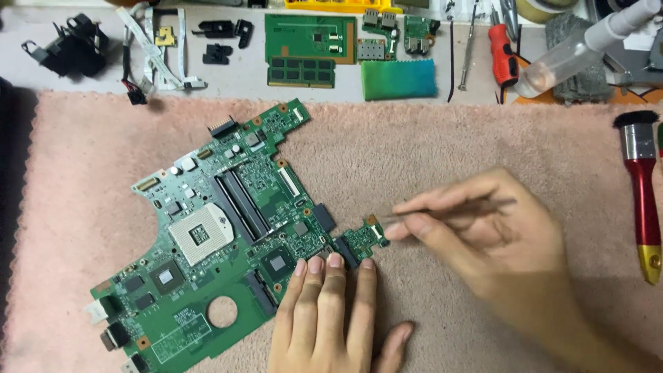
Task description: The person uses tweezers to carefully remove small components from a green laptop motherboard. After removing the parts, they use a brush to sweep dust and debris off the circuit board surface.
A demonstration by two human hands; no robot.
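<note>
A large green motherboard point(221, 235) lies tilted on a pink mat point(428, 152) that covers the desk point(228, 83). The left hand point(331, 314) rests flat at the motherboard's lower right edge, palm down, its fingers point(335, 266) held together with 3 fingertips pressing on the board beside the dark connector there; it grips nothing. Just right of the motherboard, touching that connector, sits a small green daughter board point(362, 240). The right hand point(483, 235), blurred, is right of the motherboard, its fingers pinched shut on a thin metal tool point(456, 209), probably tweezers, whose tip meets the daughter board's upper right corner.

Above the motherboard, off the mat, lie a memory module point(302, 71), a green circuit board point(309, 38), a green cloth point(398, 79), black plastic parts point(219, 40) and ribbon cables point(155, 52). Far right of the motherboard lies a red-handled brush point(642, 193); up and right of it, a red screwdriver point(503, 55) and a clear bottle point(580, 52).
</note>
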